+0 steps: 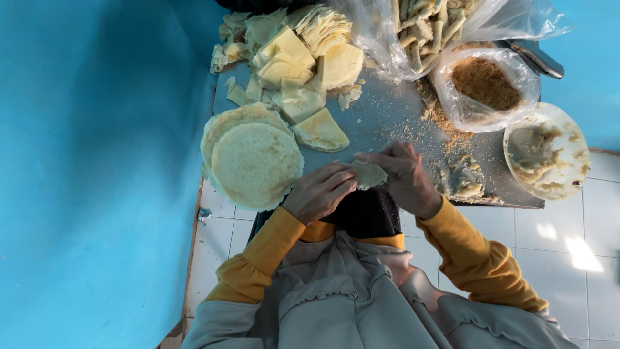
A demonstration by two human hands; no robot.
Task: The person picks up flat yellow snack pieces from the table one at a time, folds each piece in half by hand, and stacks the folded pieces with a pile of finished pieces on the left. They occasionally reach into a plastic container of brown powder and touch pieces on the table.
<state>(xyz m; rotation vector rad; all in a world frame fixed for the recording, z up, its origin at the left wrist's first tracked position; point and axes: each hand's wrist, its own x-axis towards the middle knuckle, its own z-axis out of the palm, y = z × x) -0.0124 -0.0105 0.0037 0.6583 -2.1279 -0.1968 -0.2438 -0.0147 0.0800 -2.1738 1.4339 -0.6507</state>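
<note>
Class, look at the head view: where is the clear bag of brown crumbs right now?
The clear bag of brown crumbs sits at the far right of the grey board, just beyond the smeared round plate and beside the bag of rolled pieces.

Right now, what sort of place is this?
Probably a home or small food-making spot on a floor: white floor tiles, a stack of round pale pancakes on a grey board, and a clear bag of brown crumbs.

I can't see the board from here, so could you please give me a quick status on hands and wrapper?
Left hand and right hand both pinching one small folded wrapper piece. Round wrapper stack beside left hand. Nothing between the hands.
</note>
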